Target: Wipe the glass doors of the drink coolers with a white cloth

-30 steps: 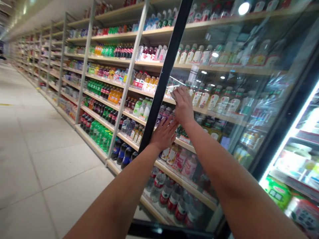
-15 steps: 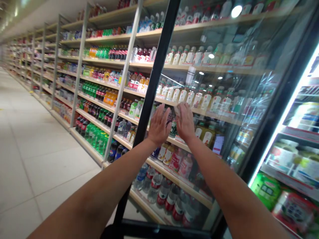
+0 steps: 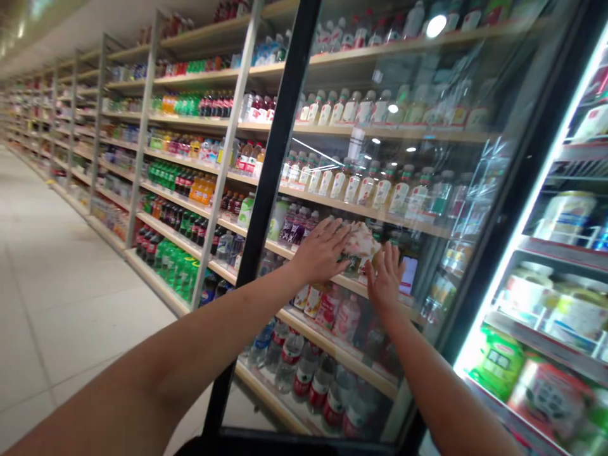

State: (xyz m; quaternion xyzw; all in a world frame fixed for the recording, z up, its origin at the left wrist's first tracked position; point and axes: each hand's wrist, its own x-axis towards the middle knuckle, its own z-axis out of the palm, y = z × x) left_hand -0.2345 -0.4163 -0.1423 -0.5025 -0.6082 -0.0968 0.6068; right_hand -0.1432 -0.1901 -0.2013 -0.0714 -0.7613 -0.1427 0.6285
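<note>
A crumpled pale cloth (image 3: 361, 242) lies against the glass of a fridge door (image 3: 441, 82) with a black frame (image 3: 266, 190). My left hand (image 3: 322, 251) lies flat on the glass, fingers stretched out, its fingertips pressing the cloth's left edge. My right hand (image 3: 384, 283) is just below and to the right of the cloth, fingers spread against the glass, its fingertips at the cloth's lower edge. Neither hand is wrapped round anything.
Long shelves of drink bottles (image 3: 190, 183) run down the aisle on the left and show through the glass. The lit fridge interior (image 3: 546, 297) with packaged goods is at the right. A pale tiled floor (image 3: 57, 304) stretches to the left.
The cloth was under my right hand higher up the glass; both hands slid down and to the right, and the cloth now sits under my left fingertips while my right hand has dropped below it.
</note>
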